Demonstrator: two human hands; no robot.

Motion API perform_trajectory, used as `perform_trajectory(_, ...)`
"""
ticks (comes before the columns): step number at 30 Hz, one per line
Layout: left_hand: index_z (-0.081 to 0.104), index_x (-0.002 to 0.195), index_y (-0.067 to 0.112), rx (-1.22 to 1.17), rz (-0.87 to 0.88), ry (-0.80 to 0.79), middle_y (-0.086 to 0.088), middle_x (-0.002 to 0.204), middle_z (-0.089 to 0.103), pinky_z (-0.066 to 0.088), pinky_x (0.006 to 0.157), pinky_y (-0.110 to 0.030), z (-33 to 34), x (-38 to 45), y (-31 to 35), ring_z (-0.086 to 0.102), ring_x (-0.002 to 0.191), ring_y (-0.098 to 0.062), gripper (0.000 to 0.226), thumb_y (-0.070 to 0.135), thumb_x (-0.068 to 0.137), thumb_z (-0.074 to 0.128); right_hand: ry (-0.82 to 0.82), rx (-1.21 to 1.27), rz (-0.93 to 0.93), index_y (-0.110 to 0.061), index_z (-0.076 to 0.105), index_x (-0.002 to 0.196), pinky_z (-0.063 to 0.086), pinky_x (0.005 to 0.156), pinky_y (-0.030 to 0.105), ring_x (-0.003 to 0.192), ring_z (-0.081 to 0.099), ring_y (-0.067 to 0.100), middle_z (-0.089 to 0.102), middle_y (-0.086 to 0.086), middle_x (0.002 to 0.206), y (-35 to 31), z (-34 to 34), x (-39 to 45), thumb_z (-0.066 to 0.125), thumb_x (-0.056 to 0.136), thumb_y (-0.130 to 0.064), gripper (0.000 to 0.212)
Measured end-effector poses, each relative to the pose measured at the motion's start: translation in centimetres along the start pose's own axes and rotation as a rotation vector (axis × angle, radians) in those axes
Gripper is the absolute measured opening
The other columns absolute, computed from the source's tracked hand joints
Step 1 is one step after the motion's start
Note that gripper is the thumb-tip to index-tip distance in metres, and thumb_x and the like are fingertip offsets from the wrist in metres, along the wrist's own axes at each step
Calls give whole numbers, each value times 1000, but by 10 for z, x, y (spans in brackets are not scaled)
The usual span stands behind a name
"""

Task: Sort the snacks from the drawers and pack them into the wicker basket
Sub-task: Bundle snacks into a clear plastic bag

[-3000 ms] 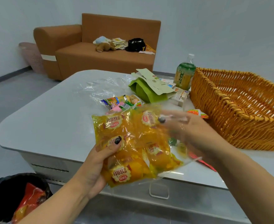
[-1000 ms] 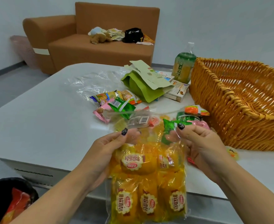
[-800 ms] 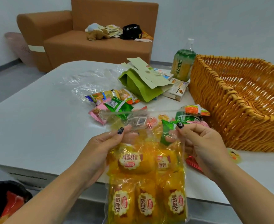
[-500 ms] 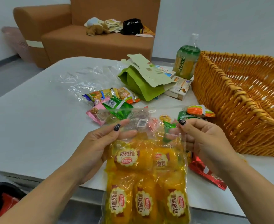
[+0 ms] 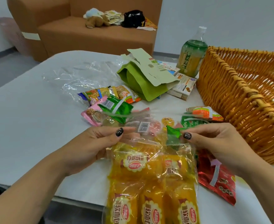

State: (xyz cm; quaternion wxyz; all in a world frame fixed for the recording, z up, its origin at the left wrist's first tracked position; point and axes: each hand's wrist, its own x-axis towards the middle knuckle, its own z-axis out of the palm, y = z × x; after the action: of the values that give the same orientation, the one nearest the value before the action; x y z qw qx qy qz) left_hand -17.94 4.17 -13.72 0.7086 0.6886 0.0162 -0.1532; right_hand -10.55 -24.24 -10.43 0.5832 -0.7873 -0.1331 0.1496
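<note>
While its top edge is being pinched from both sides, the clear bag of yellow bread packs [image 5: 150, 183] is being held upright over the near edge of the white table [image 5: 28, 126], its lower part hanging past the table rim. The left corner of the bag's mouth is being gripped by the left hand [image 5: 91, 147], thumb on top and fingers curled underneath. The right corner is being gripped in the same way by the right hand [image 5: 213, 143]. Several individually wrapped yellow packs with red and white labels are being shown through the plastic.

A red foil packet [image 5: 218, 183] is being partly covered by the bag's right edge, just below the right wrist. Beyond the hands, loose snacks are being left scattered on the table: a green sachet [image 5: 117, 109] lying over a pink packet [image 5: 91, 113], an orange and white packet [image 5: 205, 113] near the basket wall, and a striped colourful packet [image 5: 97, 92] on crumpled clear plastic film [image 5: 78, 75].

Farther back, a torn green carton [image 5: 142, 78] is being propped open beside a small flat box [image 5: 183, 85] and a green tea bottle [image 5: 191, 57]. The wicker basket [image 5: 239, 101] is being kept at the right of the table, well apart from the bag; nothing of its contents can be told. A brown sofa [image 5: 84, 34] is being seen behind.
</note>
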Motion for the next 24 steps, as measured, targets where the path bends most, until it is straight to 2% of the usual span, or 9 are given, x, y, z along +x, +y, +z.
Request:
perform_trajectory(2, 71, 113, 43, 152, 13, 0, 10, 122, 69, 53, 91, -32, -4, 1, 3, 62, 116, -7, 65, 75, 56, 73, -10, -81, -48, -14, 80, 79, 56, 69, 20, 82, 69, 13, 74, 3, 86, 0, -3, 1, 72, 66, -20, 16)
perform_trajectory(4, 71, 109, 48, 249, 38, 0, 17, 119, 69, 48, 88, -26, -7, 1, 9, 61, 113, 1, 64, 81, 55, 69, -25, -107, -66, -12, 80, 79, 55, 59, 22, 70, 65, 17, 71, 6, 85, -4, -4, 1, 72, 67, -20, 16)
perform_trajectory(8, 74, 105, 43, 267, 103, 44, 6, 71, 67, 42, 55, -14, -10, 2, 17, 54, 57, -2, 64, 80, 53, 70, -62, 3, 35, -18, 80, 80, 41, 42, 24, 35, 41, 14, 63, 14, 59, -12, -9, -1, 71, 60, -36, 29)
perform_trajectory(10, 76, 107, 34, 184, 113, 53, -5, 56, 61, 42, 47, -14, -9, 3, 17, 51, 46, -6, 68, 75, 53, 76, -69, 135, 149, -17, 80, 81, 37, 34, 18, 32, 39, 12, 55, 14, 47, -13, -9, -2, 71, 61, -31, 27)
perform_trajectory(12, 76, 110, 27, 64, 86, 57, -30, 77, 66, 44, 43, -16, -8, 4, 16, 56, 44, -10, 73, 67, 49, 84, -52, 294, 245, -12, 79, 77, 40, 35, 12, 35, 45, 8, 58, 12, 51, -12, -6, -2, 67, 65, -21, 19)
perform_trajectory(14, 75, 111, 23, -43, 45, 82, -42, 110, 60, 46, 41, -16, -4, 4, 15, 59, 43, -10, 73, 57, 48, 89, -25, 440, 302, -6, 78, 77, 46, 38, 11, 42, 55, 6, 65, 13, 61, -10, -2, -2, 64, 69, -13, 18)
perform_trajectory(16, 77, 107, 22, -128, 22, 124, -37, 117, 60, 45, 39, -14, 2, 5, 15, 59, 42, -8, 57, 43, 56, 88, 10, 550, 325, -3, 74, 89, 51, 43, 12, 53, 67, 11, 72, 16, 78, -8, 0, -3, 61, 70, -8, 24)
perform_trajectory(19, 77, 103, 15, -228, -9, 200, -22, 112, 70, 46, 38, -12, 10, 4, 14, 64, 46, -7, 32, 23, 74, 67, 28, 612, 302, -2, 69, 100, 57, 56, 16, 74, 73, 19, 74, 18, 93, -9, 1, -6, 58, 71, -5, 32)
perform_trajectory(24, 73, 104, 3, -285, 7, 175, -4, 113, 73, 56, 54, -15, 14, -2, 13, 74, 80, -14, 30, 11, 83, 53, 10, 617, 197, 1, 67, 102, 58, 73, 21, 90, 72, 20, 73, 15, 100, -8, 3, -11, 55, 74, -7, 31)
